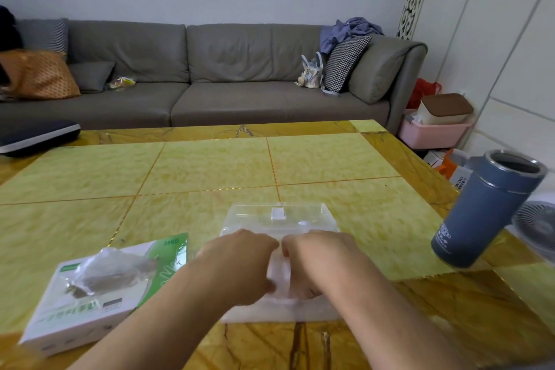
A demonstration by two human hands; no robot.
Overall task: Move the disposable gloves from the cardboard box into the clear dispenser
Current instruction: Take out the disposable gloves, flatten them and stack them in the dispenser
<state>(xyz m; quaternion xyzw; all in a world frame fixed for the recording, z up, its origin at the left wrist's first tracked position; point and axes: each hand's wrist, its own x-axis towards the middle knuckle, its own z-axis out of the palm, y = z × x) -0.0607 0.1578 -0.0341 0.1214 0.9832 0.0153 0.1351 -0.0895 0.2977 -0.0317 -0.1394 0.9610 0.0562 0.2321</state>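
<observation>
2 hands meet over the clear dispenser (277,219): the left hand (240,264) and right hand (318,264) curl their fingers around a thin wad of gloves (280,276), soft, light and slippery, best bunched whole. Left of the dispenser, the cardboard box (90,294) shows more film poking out.

Box (99,291), green-and-white, left on table: "200" printed in pale figures on the green flap at its far corner, followed by one character too blurred to read. Large white script across the green band, partly hidden, not legible. Dark characters along the near face blurred. Flask (486,210), blue: pale emblem low on side, unreadable.
</observation>
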